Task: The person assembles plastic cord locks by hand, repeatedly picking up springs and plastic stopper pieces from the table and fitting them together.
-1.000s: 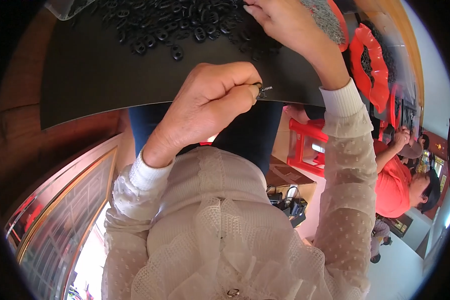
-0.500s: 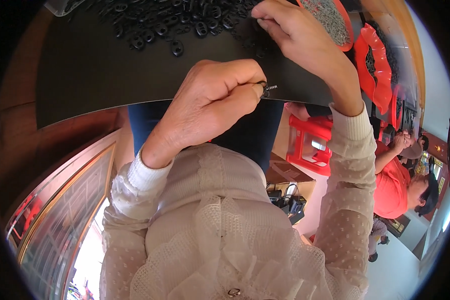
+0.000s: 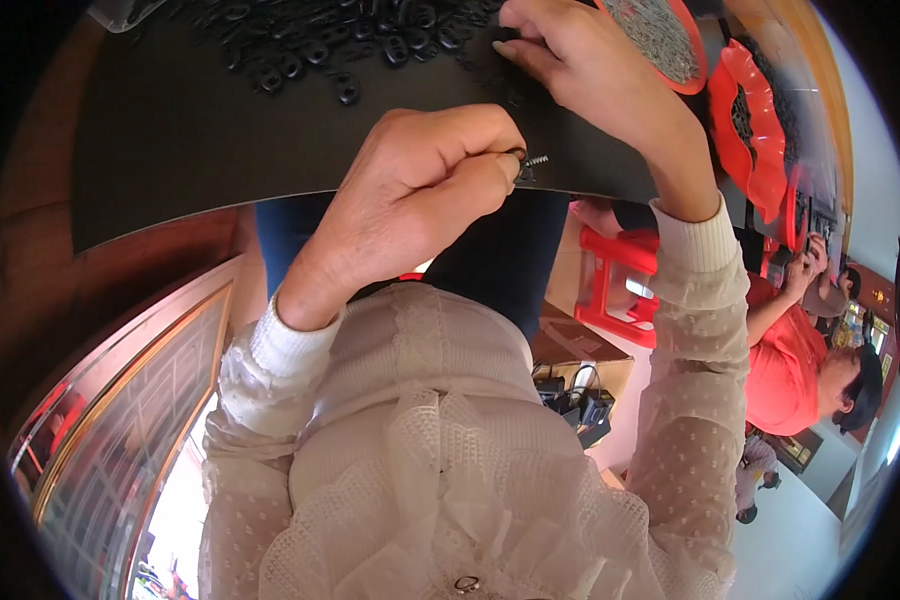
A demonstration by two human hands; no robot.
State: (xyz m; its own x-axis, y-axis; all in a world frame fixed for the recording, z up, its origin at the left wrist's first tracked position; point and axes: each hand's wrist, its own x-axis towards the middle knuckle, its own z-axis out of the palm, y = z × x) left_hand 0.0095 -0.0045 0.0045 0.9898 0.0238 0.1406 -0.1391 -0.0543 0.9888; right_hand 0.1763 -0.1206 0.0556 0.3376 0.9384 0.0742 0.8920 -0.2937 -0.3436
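Note:
My left hand (image 3: 425, 185) is closed in a pinch above the table's near edge. Between its thumb and forefinger is a small black cord lock part (image 3: 527, 172) with a metal coil spring (image 3: 537, 160) sticking out to the right. Most of that part is hidden by the fingers. Farther off, my right hand (image 3: 580, 60) reaches over small black pieces (image 3: 510, 92), its thumb and forefinger apart with no held piece discernible. To its left lies a heap of black two-holed cord lock parts (image 3: 345, 88) on the dark table mat (image 3: 210, 140).
A red tray of metal springs (image 3: 655, 40) stands beyond my right wrist. Beside it, a wavy-edged red dish (image 3: 760, 130) holds dark pieces. A red stool (image 3: 615, 285) and a cardboard box (image 3: 580, 340) are below the table. A person in red (image 3: 785, 365) sits at the right.
My right thumb and forefinger have spread slightly and shifted left over the small black pieces. My left hand still pinches the part with its spring, a little higher in the picture.

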